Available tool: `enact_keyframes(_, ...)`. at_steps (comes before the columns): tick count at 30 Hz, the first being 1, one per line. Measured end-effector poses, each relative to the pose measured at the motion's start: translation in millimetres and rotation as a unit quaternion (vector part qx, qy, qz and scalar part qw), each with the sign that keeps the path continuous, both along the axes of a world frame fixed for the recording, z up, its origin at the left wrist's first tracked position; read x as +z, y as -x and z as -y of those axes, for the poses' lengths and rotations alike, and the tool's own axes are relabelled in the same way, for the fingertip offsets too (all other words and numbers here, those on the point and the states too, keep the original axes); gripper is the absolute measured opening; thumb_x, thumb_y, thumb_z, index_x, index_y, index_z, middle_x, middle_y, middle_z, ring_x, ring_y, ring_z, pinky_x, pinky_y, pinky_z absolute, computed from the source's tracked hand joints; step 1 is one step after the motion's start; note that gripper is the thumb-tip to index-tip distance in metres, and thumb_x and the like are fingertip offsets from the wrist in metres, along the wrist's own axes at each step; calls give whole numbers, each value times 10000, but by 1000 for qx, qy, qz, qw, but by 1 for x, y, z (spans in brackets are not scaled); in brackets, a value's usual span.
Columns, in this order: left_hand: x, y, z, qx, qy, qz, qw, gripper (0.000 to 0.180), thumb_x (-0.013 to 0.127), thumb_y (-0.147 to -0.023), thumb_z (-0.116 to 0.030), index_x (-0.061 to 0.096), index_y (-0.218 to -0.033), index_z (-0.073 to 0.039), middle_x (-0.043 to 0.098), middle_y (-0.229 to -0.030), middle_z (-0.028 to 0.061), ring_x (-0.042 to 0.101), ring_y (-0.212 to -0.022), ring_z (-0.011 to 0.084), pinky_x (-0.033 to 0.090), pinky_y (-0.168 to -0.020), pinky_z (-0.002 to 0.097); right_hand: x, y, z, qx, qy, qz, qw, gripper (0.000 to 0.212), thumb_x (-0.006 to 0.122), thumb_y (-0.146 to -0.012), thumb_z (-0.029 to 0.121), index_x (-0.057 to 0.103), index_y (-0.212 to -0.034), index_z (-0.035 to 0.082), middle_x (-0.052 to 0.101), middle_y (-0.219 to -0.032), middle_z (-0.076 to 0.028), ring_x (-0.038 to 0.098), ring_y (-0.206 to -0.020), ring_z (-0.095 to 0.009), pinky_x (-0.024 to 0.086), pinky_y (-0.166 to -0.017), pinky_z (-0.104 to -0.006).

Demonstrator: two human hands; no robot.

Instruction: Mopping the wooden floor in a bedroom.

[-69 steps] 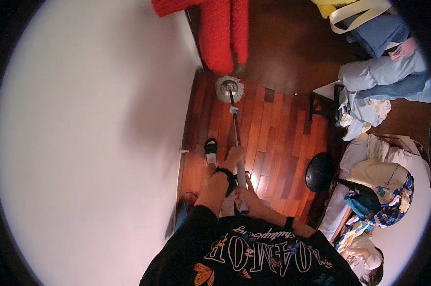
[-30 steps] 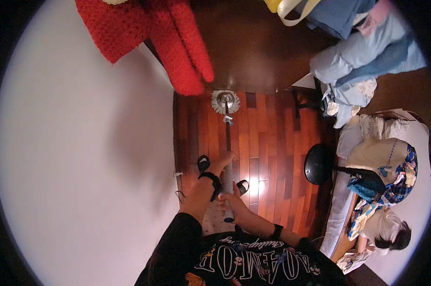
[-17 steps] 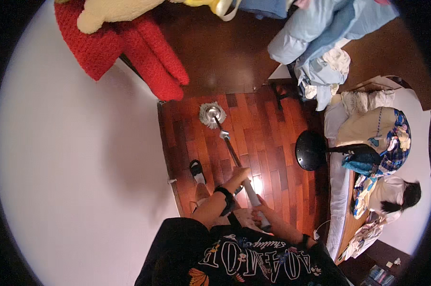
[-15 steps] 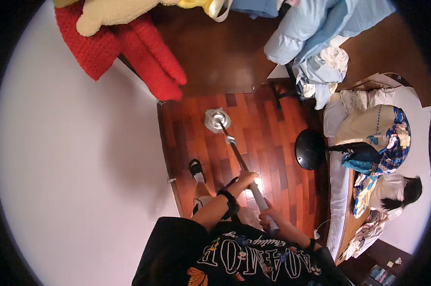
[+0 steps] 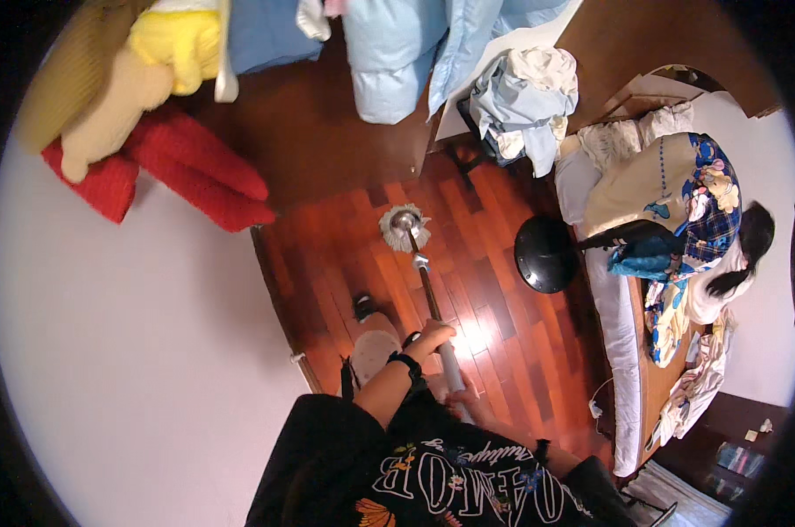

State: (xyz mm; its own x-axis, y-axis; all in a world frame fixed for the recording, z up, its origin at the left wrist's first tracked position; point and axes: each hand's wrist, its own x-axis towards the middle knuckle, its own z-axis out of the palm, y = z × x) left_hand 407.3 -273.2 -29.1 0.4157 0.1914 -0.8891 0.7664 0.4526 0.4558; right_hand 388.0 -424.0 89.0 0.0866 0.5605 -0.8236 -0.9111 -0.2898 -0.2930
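Observation:
I hold a mop (image 5: 429,294) by its long shaft, which runs from my waist away to the floor. Its round metal hub (image 5: 404,220), fringed with pale strands, rests on the reddish-brown wood floor (image 5: 477,290). My left hand (image 5: 436,335) is wrapped around the shaft where the grey grip begins. Lower on that grip, closer to my body, is my right hand (image 5: 464,397), closed around it and partly hidden by the shaft.
A white wall (image 5: 134,334) borders the floor at left. Ahead stands a brown cabinet (image 5: 327,123) with red plush legs (image 5: 195,171) and blue bedding (image 5: 389,61) on top. At right are a black round-based stand (image 5: 545,255), a bed (image 5: 615,369) and a person (image 5: 714,290).
The view has turned, so the cabinet, stand and bed appear farther left. Both hands have shifted left with the mop shaft, which is steeper in the picture. The mop's strands look more spread.

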Motion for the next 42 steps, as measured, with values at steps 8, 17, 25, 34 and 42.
enact_keyframes(8, -91, -53, -77, -110, -47, 8, 993, 229, 486, -686, -214, 559, -672, 3, 567, -585, 119, 562, -504, 212, 447, -464, 314, -70, -39, -78, 7, 33, 98, 995, 758, 511, -707, 98, 18, -1282, 125, 470, -663, -86, 468, -537, -166, 392, -523, -258)
enact_keyframes(17, -42, -120, -113, 19, -61, -85, 994, 282, 510, -639, -161, 495, -806, 65, 537, -658, 163, 557, -536, 257, 443, -423, 405, -77, -98, -104, 59, 31, 152, 986, 759, 562, -640, 41, 140, -1270, 64, 430, -927, -109, 473, -714, -170, 397, -621, -272)
enact_keyframes(25, -169, -100, -71, 27, -95, -48, 994, 316, 522, -629, -271, 555, -777, 6, 574, -726, 143, 571, -629, 240, 438, -524, 334, -40, -120, -81, 101, 40, 77, 991, 695, 498, -683, 52, 124, -1267, 94, 463, -711, -72, 463, -565, -145, 378, -466, -226)
enact_keyframes(34, -88, -80, 48, 228, -12, 108, 968, 190, 495, -637, -217, 501, -706, -40, 487, -558, 71, 511, -498, 194, 390, -419, 340, -49, -114, 33, 143, 96, 9, 985, 728, 502, -727, 82, 33, -1257, 249, 466, -660, -88, 411, -439, -144, 359, -390, -253)
enact_keyframes(42, -97, 23, 169, 440, 112, 171, 874, 236, 494, -736, -183, 460, -845, 23, 500, -598, 143, 518, -452, 265, 438, -381, 366, -5, -66, 122, 410, 65, 82, 906, 745, 497, -726, 113, -22, -1256, 185, 427, -614, -69, 402, -422, -130, 356, -380, -239)
